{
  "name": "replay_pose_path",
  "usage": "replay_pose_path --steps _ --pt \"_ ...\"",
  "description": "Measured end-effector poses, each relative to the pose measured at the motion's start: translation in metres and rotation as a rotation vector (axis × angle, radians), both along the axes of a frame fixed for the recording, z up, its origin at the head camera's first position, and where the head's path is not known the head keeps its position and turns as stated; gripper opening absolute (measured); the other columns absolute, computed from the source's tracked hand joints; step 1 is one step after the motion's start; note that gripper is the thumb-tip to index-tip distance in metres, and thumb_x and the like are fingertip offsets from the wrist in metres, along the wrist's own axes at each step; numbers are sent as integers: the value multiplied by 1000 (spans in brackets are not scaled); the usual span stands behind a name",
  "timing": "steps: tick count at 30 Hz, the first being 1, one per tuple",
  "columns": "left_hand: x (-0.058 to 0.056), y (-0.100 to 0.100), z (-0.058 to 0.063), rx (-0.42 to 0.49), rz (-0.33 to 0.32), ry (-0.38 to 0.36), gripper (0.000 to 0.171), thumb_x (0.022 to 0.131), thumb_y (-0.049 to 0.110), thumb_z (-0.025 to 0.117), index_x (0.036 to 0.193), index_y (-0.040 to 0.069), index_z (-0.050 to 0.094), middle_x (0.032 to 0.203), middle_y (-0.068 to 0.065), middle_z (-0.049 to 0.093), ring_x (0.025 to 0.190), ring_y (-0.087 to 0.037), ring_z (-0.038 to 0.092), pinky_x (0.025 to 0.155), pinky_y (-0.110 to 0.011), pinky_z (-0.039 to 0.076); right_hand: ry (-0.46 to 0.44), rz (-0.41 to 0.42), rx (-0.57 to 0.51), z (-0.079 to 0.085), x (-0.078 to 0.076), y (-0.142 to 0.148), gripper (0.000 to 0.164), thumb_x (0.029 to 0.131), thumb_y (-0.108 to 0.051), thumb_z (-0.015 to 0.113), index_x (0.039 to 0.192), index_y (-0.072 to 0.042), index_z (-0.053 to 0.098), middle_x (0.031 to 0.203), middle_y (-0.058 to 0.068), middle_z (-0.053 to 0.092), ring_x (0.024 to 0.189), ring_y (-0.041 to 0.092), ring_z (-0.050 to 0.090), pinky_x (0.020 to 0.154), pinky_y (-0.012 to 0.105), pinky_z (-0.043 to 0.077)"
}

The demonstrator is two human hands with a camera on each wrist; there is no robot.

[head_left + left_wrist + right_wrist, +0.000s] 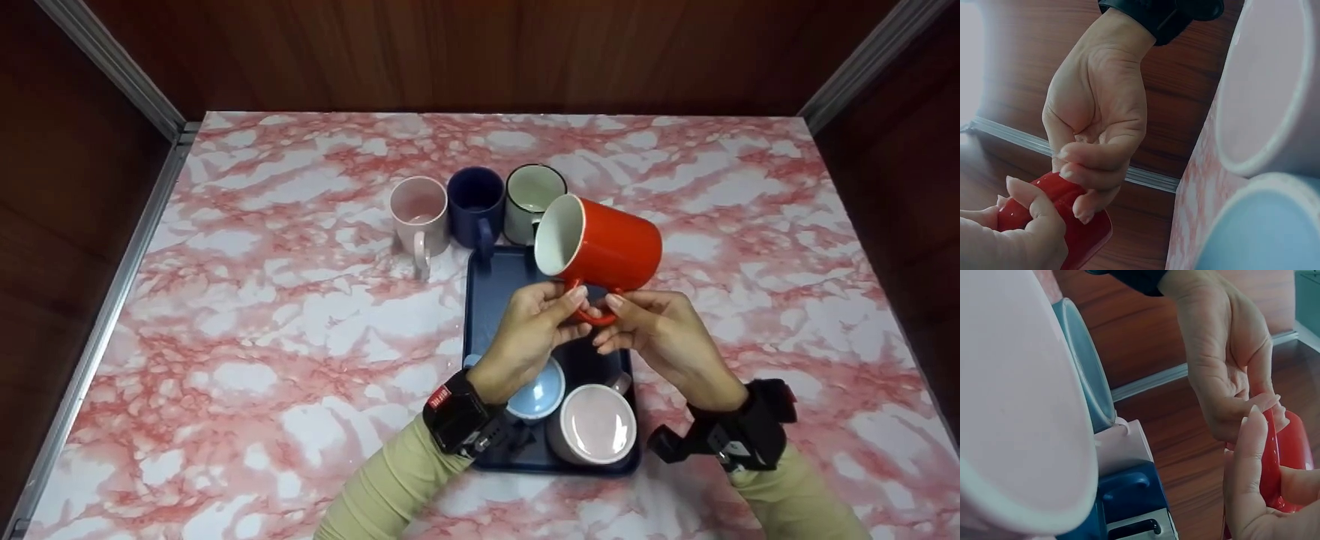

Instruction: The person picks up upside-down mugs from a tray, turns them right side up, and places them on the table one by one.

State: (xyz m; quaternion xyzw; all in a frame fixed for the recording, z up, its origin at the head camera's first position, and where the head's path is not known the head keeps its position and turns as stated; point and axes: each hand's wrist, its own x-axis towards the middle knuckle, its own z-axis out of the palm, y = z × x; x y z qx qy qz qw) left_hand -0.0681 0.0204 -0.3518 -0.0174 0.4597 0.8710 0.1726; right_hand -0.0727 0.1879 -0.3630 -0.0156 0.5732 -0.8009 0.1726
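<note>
Both hands hold a red mug (pixel 619 244) with a white inside by its handle, raised over the dark blue tray (pixel 491 281). The mug lies tilted on its side, its mouth toward the left and its handle toward the person. My left hand (pixel 529 330) pinches the handle near the mouth end, thumb on top. Nearer the base, my right hand (pixel 667 337) grips the same handle between thumb and fingers. Both wrist views show fingers around the red handle, with part of the mug (pixel 1092 236) hidden behind them.
On the tray, a light blue mug (pixel 541 390) and a pale pink mug (pixel 598 424) stand upside down. Behind it, an upright pink mug (pixel 418 214), a dark blue mug (pixel 475 202) and a pale green mug with a black rim (pixel 532 191) form a row on the marbled table (pixel 300 300).
</note>
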Motion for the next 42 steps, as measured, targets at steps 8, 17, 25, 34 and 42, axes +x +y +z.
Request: replay_pose_path --steps 8,17,25,34,42 --pt "-7 1 3 2 44 20 11 94 0 46 90 -6 54 71 -5 55 68 -12 55 60 -21 45 35 67 33 1 -8 -1 13 91 -4 53 93 1 65 82 13 65 65 23 64 62 33 54" --pt "-18 5 1 -37 81 51 13 94 0 46 88 -9 54 68 -4 51 64 -11 49 54 -18 38 58 117 82 -5 -12 5 16 93 -6 52 103 0 62 93 18 65 74 26 65 66 38 53" --pt "-32 13 -1 -146 126 96 19 94 2 48 87 -15 54 64 -2 49 59 -10 47 51 -17 35 42 36 109 -13 -8 20 21 93 -10 53 107 1 64 94 16 66 76 27 65 66 37 53" --pt "-52 26 -1 -261 168 81 22 93 5 49 80 -12 56 62 -4 52 55 -10 48 49 -17 35 44 35 88 -22 -3 34 34 94 -9 51 110 21 51 87 16 66 74 25 64 65 36 53" --pt "-65 37 -3 -328 165 56 23 94 5 49 88 -15 59 63 -1 50 54 -9 48 49 -18 35 59 76 96 -27 0 42 32 95 -8 49 109 20 51 86 17 65 73 26 65 66 36 53"
